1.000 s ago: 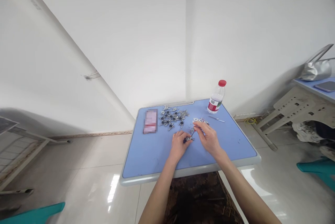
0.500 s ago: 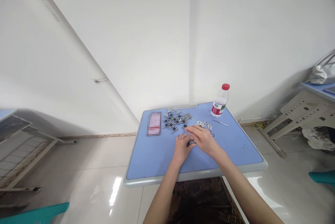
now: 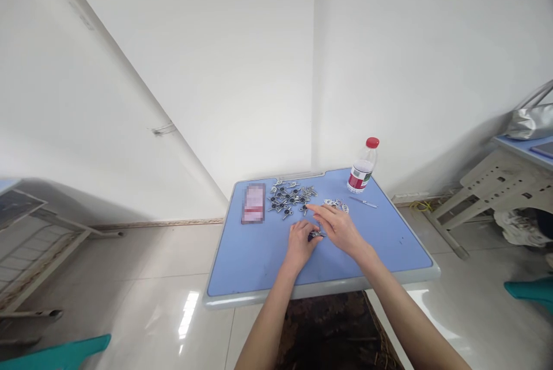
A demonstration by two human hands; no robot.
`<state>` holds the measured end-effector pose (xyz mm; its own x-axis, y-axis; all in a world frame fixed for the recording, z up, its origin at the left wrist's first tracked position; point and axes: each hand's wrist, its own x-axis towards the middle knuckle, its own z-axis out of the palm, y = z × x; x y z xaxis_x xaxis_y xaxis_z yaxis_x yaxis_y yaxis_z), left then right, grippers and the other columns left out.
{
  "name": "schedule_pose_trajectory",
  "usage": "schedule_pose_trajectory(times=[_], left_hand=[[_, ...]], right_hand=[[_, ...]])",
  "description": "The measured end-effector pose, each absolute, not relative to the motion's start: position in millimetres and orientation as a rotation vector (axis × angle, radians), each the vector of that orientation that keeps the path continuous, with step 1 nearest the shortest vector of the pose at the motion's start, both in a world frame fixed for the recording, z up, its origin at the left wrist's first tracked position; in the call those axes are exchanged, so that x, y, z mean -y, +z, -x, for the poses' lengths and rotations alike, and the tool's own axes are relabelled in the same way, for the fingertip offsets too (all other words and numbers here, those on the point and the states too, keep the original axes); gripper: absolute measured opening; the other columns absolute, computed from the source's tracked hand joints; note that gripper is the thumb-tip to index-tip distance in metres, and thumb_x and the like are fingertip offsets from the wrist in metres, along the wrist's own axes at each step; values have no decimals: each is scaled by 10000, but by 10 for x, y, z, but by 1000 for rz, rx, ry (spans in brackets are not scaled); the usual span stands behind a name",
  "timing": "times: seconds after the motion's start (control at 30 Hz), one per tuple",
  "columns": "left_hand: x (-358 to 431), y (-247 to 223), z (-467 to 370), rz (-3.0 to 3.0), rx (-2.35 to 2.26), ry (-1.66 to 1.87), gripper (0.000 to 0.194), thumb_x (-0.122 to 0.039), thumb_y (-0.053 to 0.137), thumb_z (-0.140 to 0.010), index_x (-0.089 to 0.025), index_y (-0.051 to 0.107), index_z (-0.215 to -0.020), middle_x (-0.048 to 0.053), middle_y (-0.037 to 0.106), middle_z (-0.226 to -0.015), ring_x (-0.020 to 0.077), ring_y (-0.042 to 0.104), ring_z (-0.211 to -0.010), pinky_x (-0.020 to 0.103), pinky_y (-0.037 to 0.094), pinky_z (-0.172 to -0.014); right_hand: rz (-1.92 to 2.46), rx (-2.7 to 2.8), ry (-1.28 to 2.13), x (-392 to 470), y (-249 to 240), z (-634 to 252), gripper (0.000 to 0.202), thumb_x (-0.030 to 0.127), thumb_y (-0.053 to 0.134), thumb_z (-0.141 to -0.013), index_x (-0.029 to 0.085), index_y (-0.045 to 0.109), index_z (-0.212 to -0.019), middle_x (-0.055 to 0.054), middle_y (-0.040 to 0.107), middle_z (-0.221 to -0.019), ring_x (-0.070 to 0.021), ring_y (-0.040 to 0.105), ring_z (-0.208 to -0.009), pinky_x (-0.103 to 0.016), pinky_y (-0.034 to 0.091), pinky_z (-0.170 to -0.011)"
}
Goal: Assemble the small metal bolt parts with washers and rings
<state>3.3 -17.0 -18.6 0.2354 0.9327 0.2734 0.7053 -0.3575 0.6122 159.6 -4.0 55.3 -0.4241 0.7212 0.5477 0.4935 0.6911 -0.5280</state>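
In the head view, the left hand (image 3: 301, 241) is resting low over the desk (image 3: 242, 260), its thumb and fingers closing around a small metal piece (image 3: 317, 234) with a dark part. The piece is sitting between the two hands, toward the near side of the desk. The right hand (image 3: 340, 230) is hovering just beside it, palm down, its fingers stretching out over the piece toward the left; whether it is gripping anything, I cannot tell, since the fingers are hiding what lies beneath.

Beyond the hands, a pile of fittings (image 3: 283, 202) with black round centres is spreading across the far middle, and screws (image 3: 309, 191) are lying at its right edge. Flat silver bits (image 3: 336, 204) are lying just past the right hand. Farther right, a slim tool (image 3: 363, 202) is lying at a slant, and a bottle (image 3: 360, 173) with a red cap is standing upright behind it. On the left, a phone (image 3: 253, 203) is lying near the pile, its screen blurred. A silver bag (image 3: 530, 122) is sitting on another desk (image 3: 512, 142) at far right.
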Motion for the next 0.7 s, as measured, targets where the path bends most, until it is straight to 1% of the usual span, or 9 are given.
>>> schedule_pose_trajectory(times=[0.1, 0.17, 0.37, 0.5, 0.7], left_hand=[[174, -170, -34, -2148, -1513, 858, 136, -217, 724, -795, -220, 684, -925, 26, 677, -911, 223, 598, -916, 354, 375, -827], [179, -156, -35, -2145, -1519, 850, 152, -214, 727, -792, -223, 691, -939, 25, 672, -906, 224, 595, -913, 355, 375, -821], [191, -114, -39, -2147, -1521, 839, 154, -213, 727, -793, -225, 702, -945, 30, 668, -908, 225, 591, -901, 357, 374, -811], [199, -95, -43, -2149, -1528, 844, 140, -199, 730, -790, -223, 704, -925, 32, 672, -911, 228, 593, -910, 352, 378, -804], [210, -77, -47, -2149, -1535, 851, 126, -188, 736, -785, -219, 711, -904, 24, 673, -883, 216, 598, -881, 346, 387, -799]], right_hand=[[927, 2136, 440, 45, 580, -1693, 400, 162, 367, -985, 260, 479, -1357, -72, 659, -1019, -188, 651, -885, -322, 526, -749], [913, 2126, 475, 41, 580, -1741, 410, 157, 343, -988, 262, 466, -1365, -75, 656, -1046, -190, 652, -918, -334, 532, -773], [910, 2056, 482, 31, 569, -1729, 325, 174, 365, -983, 237, 568, -1229, -66, 683, -964, -185, 667, -858, -323, 543, -749], [951, 2036, 458, 32, 569, -1656, 307, 154, 384, -967, 236, 596, -1174, -56, 694, -924, -182, 675, -824, -313, 543, -729], [982, 1959, 417, 56, 510, -1604, 299, 138, 409, -946, 231, 599, -1157, -66, 708, -998, -186, 701, -854, -304, 563, -731]])
